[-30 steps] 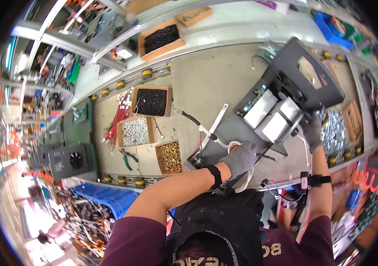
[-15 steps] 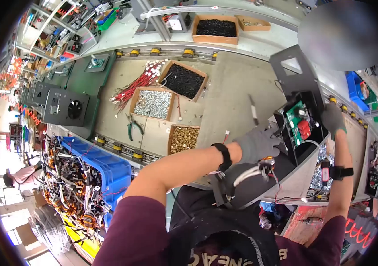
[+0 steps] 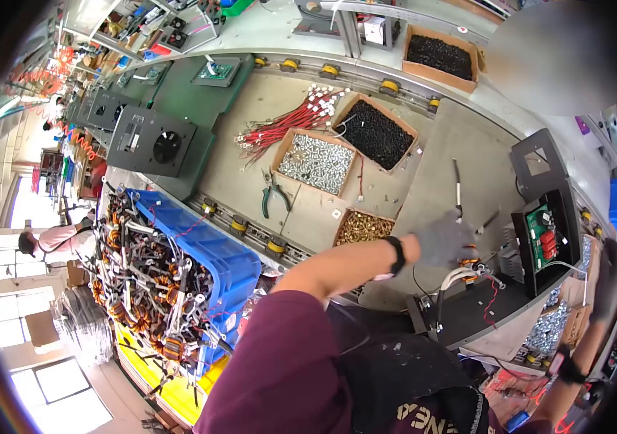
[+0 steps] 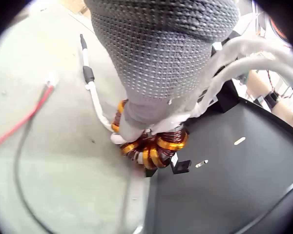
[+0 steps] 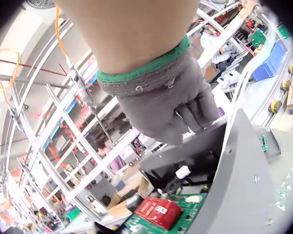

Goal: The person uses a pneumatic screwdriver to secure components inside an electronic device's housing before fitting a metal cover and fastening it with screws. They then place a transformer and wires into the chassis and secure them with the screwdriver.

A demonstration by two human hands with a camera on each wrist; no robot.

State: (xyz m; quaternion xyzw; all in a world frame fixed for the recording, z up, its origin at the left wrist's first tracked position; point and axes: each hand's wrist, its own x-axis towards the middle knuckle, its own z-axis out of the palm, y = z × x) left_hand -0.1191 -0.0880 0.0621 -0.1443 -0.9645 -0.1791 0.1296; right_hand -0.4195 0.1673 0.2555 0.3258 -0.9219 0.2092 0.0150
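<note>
My gloved left hand (image 3: pixel 444 246) grips a toroidal coil (image 4: pixel 156 151) wound with copper wire, with fingertips over its top. Thick white leads (image 4: pixel 234 63) run from the coil, which is over the edge of a flat dark panel (image 3: pixel 467 322). This panel joins a dark metal case (image 3: pixel 565 228) standing at the right. Inside the case are a green circuit board (image 3: pixel 536 239) and red components (image 5: pixel 158 213). My right hand (image 5: pixel 161 107), also gloved, hangs loosely beside the case with nothing visible in its fingers. White wires (image 5: pixel 239 87) pass close to that hand.
Boxes of silver screws (image 3: pixel 316 163), black parts (image 3: pixel 375 135) and brass parts (image 3: pixel 366 227) stand on the bench, near red wires (image 3: pixel 290 126) and pliers (image 3: pixel 274 195). A blue bin (image 3: pixel 232 267) full of coils is at the left. Finished-looking cases (image 3: pixel 153 141) stand beyond it.
The case has been turned, so its circuit board shows instead of the silver blocks. My right hand has come away from the case, and my left has moved from the case to the coil.
</note>
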